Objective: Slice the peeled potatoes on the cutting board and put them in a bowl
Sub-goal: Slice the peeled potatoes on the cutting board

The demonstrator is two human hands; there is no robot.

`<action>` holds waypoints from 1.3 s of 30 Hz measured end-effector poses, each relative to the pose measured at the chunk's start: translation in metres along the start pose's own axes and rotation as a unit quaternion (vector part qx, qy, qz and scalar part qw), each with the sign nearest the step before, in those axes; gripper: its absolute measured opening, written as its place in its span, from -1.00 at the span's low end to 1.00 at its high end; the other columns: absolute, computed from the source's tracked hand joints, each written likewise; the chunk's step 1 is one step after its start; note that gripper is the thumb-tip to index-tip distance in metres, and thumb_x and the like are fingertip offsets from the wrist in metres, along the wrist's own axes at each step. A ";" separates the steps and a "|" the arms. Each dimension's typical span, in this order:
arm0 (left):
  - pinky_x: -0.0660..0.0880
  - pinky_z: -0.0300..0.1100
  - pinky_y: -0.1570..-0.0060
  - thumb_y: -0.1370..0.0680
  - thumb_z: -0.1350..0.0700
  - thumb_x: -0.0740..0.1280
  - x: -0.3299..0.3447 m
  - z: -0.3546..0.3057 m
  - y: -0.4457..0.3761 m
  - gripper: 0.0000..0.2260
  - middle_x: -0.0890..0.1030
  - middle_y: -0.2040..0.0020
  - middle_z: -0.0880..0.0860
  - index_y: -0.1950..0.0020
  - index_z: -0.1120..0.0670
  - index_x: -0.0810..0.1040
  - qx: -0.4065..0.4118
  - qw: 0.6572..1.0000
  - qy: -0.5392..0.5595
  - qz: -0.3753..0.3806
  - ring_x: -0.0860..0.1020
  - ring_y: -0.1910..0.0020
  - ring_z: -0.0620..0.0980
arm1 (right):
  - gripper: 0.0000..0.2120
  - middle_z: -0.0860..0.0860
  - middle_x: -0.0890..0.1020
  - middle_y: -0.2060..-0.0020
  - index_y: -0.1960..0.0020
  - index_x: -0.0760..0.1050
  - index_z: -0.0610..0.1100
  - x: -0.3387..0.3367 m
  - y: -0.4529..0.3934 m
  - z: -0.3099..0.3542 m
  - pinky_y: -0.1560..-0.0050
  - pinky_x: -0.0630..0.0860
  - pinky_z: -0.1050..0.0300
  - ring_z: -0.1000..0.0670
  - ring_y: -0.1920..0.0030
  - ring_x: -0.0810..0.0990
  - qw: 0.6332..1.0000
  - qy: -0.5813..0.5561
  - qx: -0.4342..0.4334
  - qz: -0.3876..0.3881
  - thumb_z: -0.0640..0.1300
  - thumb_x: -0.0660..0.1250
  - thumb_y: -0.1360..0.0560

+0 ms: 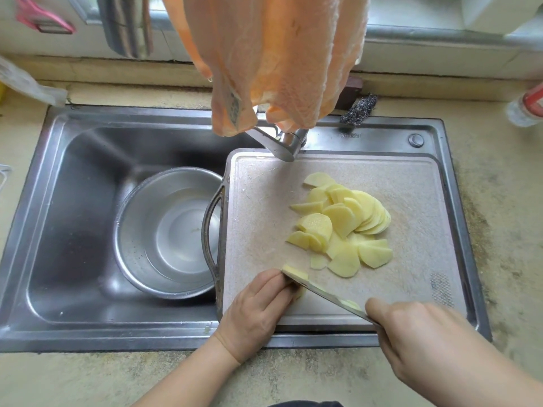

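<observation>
Slicing step, nearly through this potato [296,273]: my left hand [258,306] is clamped on the last stub near the board's [411,183] front left corner, and my right hand [426,333] is closed round the knife [326,295], blade against the stub. Slices [346,224] are piled mid-board. Next I'd say a few careful thin cuts with fingertips tucked, then scoop everything left into the bowl [164,230], which sits empty in the sink [73,201]. Board spans the sink's right side; orange cloth [273,60] hangs over the tap [282,145], stone desk [505,230] all around.

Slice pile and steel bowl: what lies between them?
Head view: bare cutting board and its dark handle separate the slice pile from the steel bowl.
</observation>
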State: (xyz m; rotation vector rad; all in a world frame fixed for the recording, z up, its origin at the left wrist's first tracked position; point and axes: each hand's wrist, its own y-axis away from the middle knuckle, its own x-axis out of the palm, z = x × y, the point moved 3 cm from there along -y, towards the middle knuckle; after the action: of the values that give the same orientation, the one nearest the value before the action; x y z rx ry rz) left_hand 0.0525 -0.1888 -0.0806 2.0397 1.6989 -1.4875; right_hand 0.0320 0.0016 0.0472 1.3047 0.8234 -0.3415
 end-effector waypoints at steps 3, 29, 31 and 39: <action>0.49 -0.14 -0.18 -0.55 0.25 0.33 -0.001 0.000 -0.001 -0.81 0.49 -0.19 0.08 -0.17 0.20 0.49 0.000 1.000 0.000 0.000 0.49 -0.16 0.06 | -0.89 0.00 0.28 0.40 0.15 0.12 -0.01 0.003 -0.001 -0.002 0.28 0.22 0.03 -0.09 0.05 0.55 1.000 -0.010 0.005 -0.017 -0.09 0.07 -0.47; 0.50 -0.16 -0.13 -0.50 0.27 0.40 0.000 0.000 0.004 -0.74 0.50 -0.15 0.06 -0.17 0.16 0.50 0.012 1.000 -0.012 0.000 0.49 -0.15 0.06 | -0.81 0.00 0.29 0.42 0.25 0.13 -0.02 -0.003 -0.002 0.000 0.30 0.24 0.05 -0.14 0.18 0.49 0.999 -0.030 -0.004 -0.043 -0.02 0.07 -0.49; 0.51 -0.16 -0.14 -0.52 0.25 0.38 -0.001 -0.001 0.003 -0.76 0.50 -0.17 0.06 -0.18 0.16 0.49 0.010 1.000 -0.009 -0.003 0.49 -0.17 0.05 | -0.87 0.00 0.29 0.41 0.20 0.15 -0.03 0.000 0.000 -0.003 0.28 0.25 0.05 -0.15 0.15 0.50 0.999 -0.025 -0.002 -0.038 -0.05 0.07 -0.49; 0.52 -0.15 -0.13 -0.57 0.23 0.31 -0.002 -0.001 0.001 -0.81 0.50 -0.17 0.05 -0.18 0.15 0.49 0.007 1.000 -0.012 -0.003 0.50 -0.17 0.05 | -0.87 0.01 0.26 0.46 0.20 0.16 -0.01 0.006 -0.013 -0.004 0.39 0.20 0.03 -0.16 0.22 0.47 0.999 -0.013 -0.009 -0.033 -0.11 0.11 -0.47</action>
State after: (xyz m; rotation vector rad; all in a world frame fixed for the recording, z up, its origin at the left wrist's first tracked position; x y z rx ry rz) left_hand 0.0543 -0.1898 -0.0793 2.0163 1.6921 -1.5232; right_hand 0.0268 0.0030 0.0334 1.2568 0.8470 -0.4021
